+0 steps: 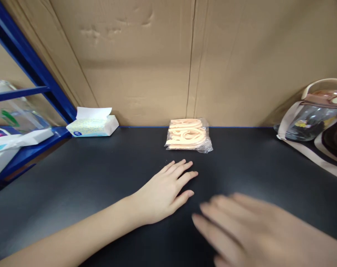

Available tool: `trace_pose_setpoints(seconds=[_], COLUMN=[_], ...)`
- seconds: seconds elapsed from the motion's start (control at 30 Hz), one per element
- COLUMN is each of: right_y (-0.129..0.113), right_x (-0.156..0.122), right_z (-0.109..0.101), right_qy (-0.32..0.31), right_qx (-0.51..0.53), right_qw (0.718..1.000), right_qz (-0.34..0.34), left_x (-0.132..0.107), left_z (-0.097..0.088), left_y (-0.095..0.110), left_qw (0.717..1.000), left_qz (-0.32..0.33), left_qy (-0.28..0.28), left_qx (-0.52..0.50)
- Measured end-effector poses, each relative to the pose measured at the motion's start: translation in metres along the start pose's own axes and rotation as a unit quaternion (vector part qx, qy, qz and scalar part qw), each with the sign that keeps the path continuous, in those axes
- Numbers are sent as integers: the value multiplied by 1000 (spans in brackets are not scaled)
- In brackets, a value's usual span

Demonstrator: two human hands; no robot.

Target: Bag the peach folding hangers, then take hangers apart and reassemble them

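My left hand [168, 191] rests palm down on the black tabletop [107, 167], its fingers spread and nothing in it. Just beyond its fingertips lies a clear plastic bag [208, 144] holding a stack of peach-coloured flat plastic pieces [187, 134] with curved openings; their exact kind cannot be made out. The hand and the bag are apart. At the lower right, my right hand [248, 230] is blurred by motion and close to the camera. Its fingers are stretched out toward the left hand, with no object visible in them; its underside is hidden.
A tissue pack [93, 126] with a sheet sticking out stands at the back left. Blue metal framing [37, 55] and packaged goods [20, 139] are at the left. A clear drink bottle [307, 120] with a strap stands at the right. Brown cardboard [137, 74] lines the back.
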State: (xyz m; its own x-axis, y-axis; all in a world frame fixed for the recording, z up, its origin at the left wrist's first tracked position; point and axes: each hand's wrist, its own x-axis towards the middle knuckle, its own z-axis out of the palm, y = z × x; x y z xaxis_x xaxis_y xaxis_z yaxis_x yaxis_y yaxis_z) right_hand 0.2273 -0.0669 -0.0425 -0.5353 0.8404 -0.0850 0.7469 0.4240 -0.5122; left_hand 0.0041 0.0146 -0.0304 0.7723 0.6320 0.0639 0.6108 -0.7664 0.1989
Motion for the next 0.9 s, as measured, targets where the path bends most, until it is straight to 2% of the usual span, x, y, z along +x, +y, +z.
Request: trace_pose_setpoints(seconds=[0.1,0.17,0.33,0.57,0.9], right_y=[14,30,56,56,61], right_x=[45,64,72,68,67], right_z=[-45,-55,-44,-44,-43], right_qy=[45,66,40,50,56], right_qx=[-112,-179,-166,-173,-168], right_qw=[982,964,976,971,970], right_qz=[-144,-187,-138,-154,-165], left_x=[1,1,1,2,1], left_z=[4,5,1,-1,-3], left_y=[-2,-3,-8,-15,-12], left_qw=[998,998,999,1000,999], left_qz=[-52,-65,-40,-10,-22], left_qy=[24,26,9,2,-18], left_qx=[1,1,21,15,24])
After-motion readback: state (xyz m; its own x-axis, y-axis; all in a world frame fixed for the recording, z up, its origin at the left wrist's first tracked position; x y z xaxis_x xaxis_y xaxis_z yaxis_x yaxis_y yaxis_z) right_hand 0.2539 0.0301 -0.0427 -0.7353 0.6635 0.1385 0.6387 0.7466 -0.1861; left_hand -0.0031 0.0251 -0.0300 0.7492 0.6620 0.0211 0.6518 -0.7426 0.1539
